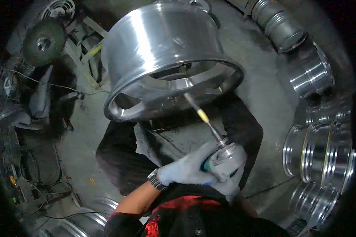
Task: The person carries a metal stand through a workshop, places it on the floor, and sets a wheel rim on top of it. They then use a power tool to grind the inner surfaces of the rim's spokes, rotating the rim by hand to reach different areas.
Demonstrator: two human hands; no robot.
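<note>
A large silver wheel rim (166,37) hangs or rests in front of my knees, its open side tilted toward me. My left hand (188,168), in a light grey glove with a watch at the wrist, is closed around the head of a power tool (221,160). Behind it my right hand (233,183), also gloved, wraps the tool's body and is partly hidden. From the tool a long shaft (203,115) with a yellow band reaches up into the rim's opening, near its spokes (158,100).
Stacked wheel rims (318,154) stand along the right side, with more rims (281,27) at the upper right. A metal stand (83,51), a round disc (43,43) and a chair (39,94) are at the left. Cables run over the floor, and rims (79,223) lie at the lower left.
</note>
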